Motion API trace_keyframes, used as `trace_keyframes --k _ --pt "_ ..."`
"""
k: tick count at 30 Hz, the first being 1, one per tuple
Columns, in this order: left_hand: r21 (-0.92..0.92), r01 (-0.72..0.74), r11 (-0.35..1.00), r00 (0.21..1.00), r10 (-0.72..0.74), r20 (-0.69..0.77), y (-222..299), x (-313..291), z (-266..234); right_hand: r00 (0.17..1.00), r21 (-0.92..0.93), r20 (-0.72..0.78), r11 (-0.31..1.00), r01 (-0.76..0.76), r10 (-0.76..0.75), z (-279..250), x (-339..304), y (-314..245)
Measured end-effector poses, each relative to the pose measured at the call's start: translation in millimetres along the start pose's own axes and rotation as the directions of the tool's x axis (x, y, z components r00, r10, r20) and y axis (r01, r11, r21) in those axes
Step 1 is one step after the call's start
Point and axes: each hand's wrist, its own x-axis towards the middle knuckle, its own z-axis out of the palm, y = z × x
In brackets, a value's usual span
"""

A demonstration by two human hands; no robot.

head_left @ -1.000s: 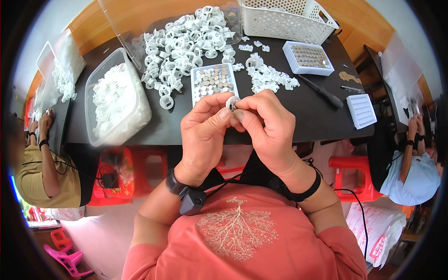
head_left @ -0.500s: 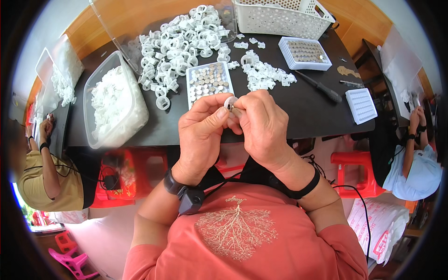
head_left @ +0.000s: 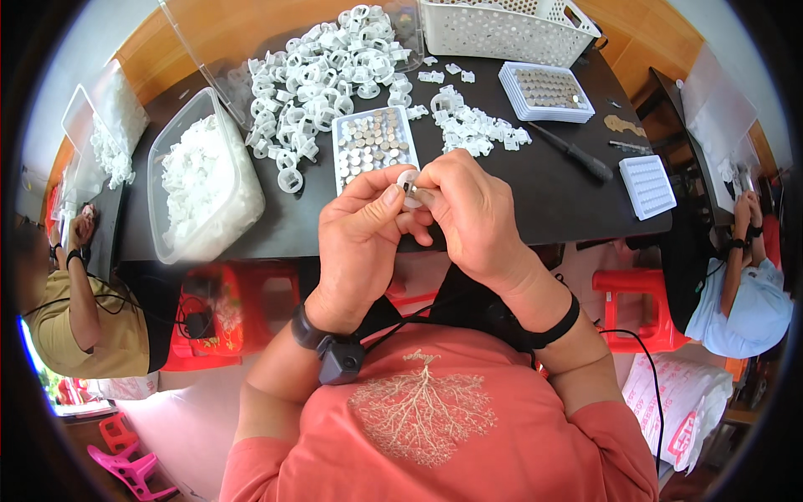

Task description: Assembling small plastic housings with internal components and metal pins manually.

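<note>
We hold the part point(head_left: 406, 177) at the fingertips of both hands, above the near side of the table point(head_left: 288, 226). The left hand point(head_left: 358, 222) is closed in a pinch, thumb against fingers, with the part between them. The right hand point(head_left: 471, 216) has its fingers drawn together at the part's 3 o'clock edge; its thumb is largely hidden, so we cannot tell whether it pinches the part or only presses on it.

Change: compared with one second ago, the right hand is rolled further over, with more of its back upward and less of its thumb showing. The left pinch remains in place. We read this as an adjustment at the part, with handling still in progress and no release.

Beyond the part, locate the disc tray point(head_left: 338, 157) at 11 o'clock, the small clips point(head_left: 475, 132) at 2 o'clock and the screwdriver point(head_left: 577, 155) at 3 o'clock. The tub point(head_left: 248, 201) stands at 9 o'clock. Farther out, we find the ring heap point(head_left: 326, 79) at 11 o'clock and the basket point(head_left: 506, 35) at 1 o'clock.
</note>
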Motion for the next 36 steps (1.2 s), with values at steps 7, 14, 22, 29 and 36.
trace_keyframes --k 7,14,22,29,36 --pt "-0.002 0.041 0.999 0.999 -0.041 0.004 0 -2 -1 0.988 -0.024 0.150 0.999 0.036 -0.032 -14 11 -1" --pt "0.009 0.059 0.998 0.998 -0.058 -0.028 -5 -4 -1 0.904 0.241 0.215 0.876 -0.417 0.371 -8 2 -12" --pt "-0.010 0.012 1.000 1.000 -0.012 0.025 3 -6 -5 0.773 0.617 0.337 0.494 -0.613 0.538 -17 17 -23" --pt "0.103 -0.046 0.994 0.999 0.047 -0.004 14 -10 -20 0.681 0.571 0.445 0.401 -0.716 0.582 -5 28 -19" --pt "0.046 -0.166 0.985 0.981 0.170 -0.098 28 -11 -52 0.954 -0.158 0.047 0.946 -0.284 0.295 2 35 14"
